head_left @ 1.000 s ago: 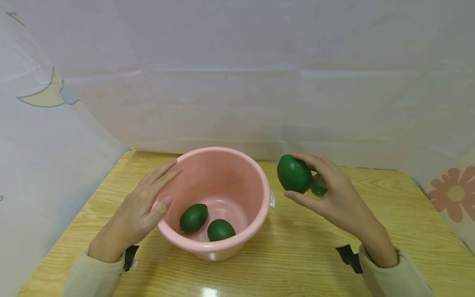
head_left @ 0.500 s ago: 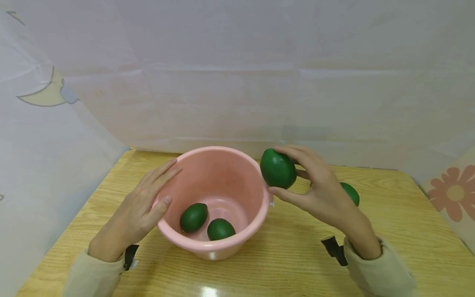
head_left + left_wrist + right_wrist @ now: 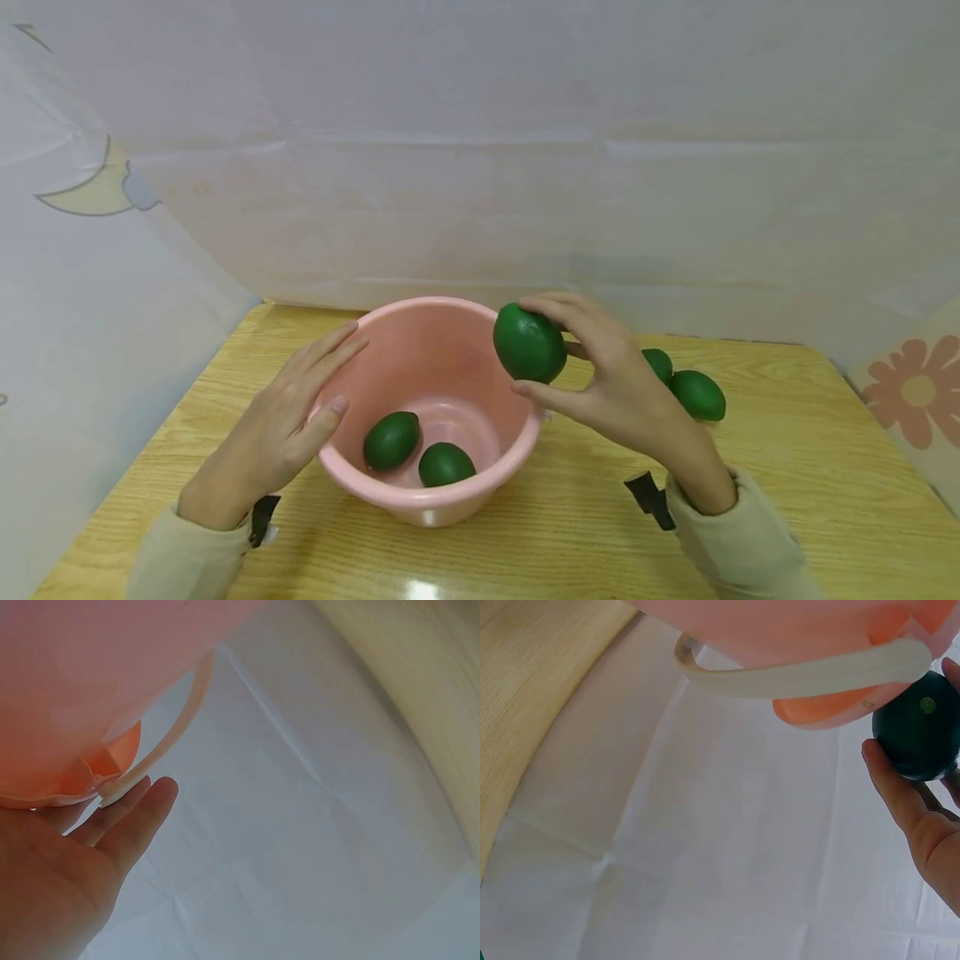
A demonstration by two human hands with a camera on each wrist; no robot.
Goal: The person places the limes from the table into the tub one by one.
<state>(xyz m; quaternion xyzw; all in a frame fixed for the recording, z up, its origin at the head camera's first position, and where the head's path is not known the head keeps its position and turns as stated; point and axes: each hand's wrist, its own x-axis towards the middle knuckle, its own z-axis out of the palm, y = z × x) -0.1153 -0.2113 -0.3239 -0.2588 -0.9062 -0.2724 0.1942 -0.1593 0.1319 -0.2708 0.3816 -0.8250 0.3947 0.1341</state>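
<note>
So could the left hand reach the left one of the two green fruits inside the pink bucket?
Probably yes: the left hand is at the rim of the pink bucket, the top is open and nothing covers that green fruit. The right hand holds another fruit toward the opposite side.

Left hand (image 3: 273,421) spread, fingers (image 3: 330,340) nearly straight; right hand (image 3: 618,379) aloft, thumb (image 3: 551,397) opposing curved fingers.

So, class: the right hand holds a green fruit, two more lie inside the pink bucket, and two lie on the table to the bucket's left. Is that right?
Not quite: in the head view, the two green fruits on the table lie right of the pink bucket. The right hand does hold a fruit, and two others lie inside.
</note>
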